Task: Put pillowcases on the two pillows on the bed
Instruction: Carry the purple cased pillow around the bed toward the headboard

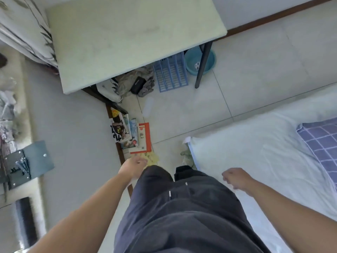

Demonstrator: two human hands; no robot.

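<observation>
beside the rumpled white bed (255, 161), both hands (134, 168) (235, 178) hang loosely curled.

Bed, table and tiled floor

A white-sheeted bed (255, 161) carried a purple checked pillowcase (321, 143) at its right edge. The pale table (127, 39) stood on the tiled floor (255, 70). On the floor lay crumpled clothes (135, 83), a blue file rack (171, 73) and a teal basin (193, 61) under the table, and books (131, 136) along the wall.
</observation>
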